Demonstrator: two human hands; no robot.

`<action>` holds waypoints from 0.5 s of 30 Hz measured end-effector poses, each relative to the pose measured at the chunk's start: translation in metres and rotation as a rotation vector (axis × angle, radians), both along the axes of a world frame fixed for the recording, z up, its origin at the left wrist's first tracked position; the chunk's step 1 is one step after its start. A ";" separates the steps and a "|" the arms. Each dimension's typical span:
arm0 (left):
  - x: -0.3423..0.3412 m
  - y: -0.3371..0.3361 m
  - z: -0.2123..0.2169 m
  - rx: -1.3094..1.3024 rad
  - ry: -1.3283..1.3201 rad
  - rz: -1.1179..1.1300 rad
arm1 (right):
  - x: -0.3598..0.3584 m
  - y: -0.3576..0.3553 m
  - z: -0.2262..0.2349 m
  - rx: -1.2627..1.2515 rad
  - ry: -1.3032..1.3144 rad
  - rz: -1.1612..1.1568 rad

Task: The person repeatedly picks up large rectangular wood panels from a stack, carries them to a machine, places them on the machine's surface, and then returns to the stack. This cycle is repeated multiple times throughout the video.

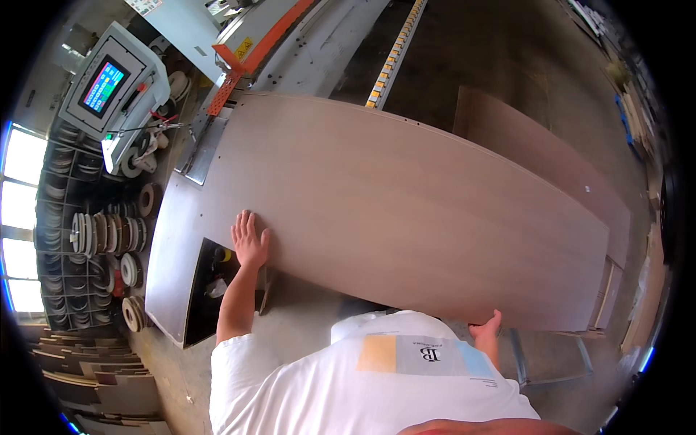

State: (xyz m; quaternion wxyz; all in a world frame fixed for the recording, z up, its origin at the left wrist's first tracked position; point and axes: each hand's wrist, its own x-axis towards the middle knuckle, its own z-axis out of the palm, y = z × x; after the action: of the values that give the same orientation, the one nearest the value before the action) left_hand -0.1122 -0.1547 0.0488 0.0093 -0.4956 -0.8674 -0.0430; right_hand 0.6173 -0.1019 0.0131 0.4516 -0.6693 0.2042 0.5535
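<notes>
A large brown wood-grain panel (406,210) stretches across the view, its far left end against the grey and orange machine. My left hand (250,243) lies flat on the panel near its left end, fingers stretched out. At the near edge, toward the right, my right hand (487,330) holds the panel from below. Its thumb points up, and its other fingers are mostly hidden under the edge. Left of the panel is a pale table surface (165,268), with a dark opening (210,290) holding small items beside my left forearm.
A control box with a lit screen (105,85) stands at the far left. Rolls of edging tape (109,232) fill a rack below it. A roller rail (395,54) runs away beyond the panel. Another brown board (533,141) lies lower behind it. Stacked boards (109,380) sit at lower left.
</notes>
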 end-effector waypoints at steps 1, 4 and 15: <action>-0.006 0.003 -0.001 -0.005 -0.022 0.001 | -0.003 -0.005 0.004 0.008 0.001 -0.022; -0.025 0.001 -0.010 0.020 -0.023 -0.032 | -0.016 -0.020 0.017 0.017 -0.009 -0.026; -0.117 0.012 -0.009 0.053 -0.022 -0.057 | -0.081 -0.086 0.017 0.205 0.198 0.090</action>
State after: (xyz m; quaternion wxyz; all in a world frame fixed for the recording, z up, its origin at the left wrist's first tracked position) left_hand -0.2288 -0.1427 0.0396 0.0113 -0.5190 -0.8517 -0.0716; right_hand 0.5365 -0.1877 0.0302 0.4698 -0.5703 0.1600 0.6546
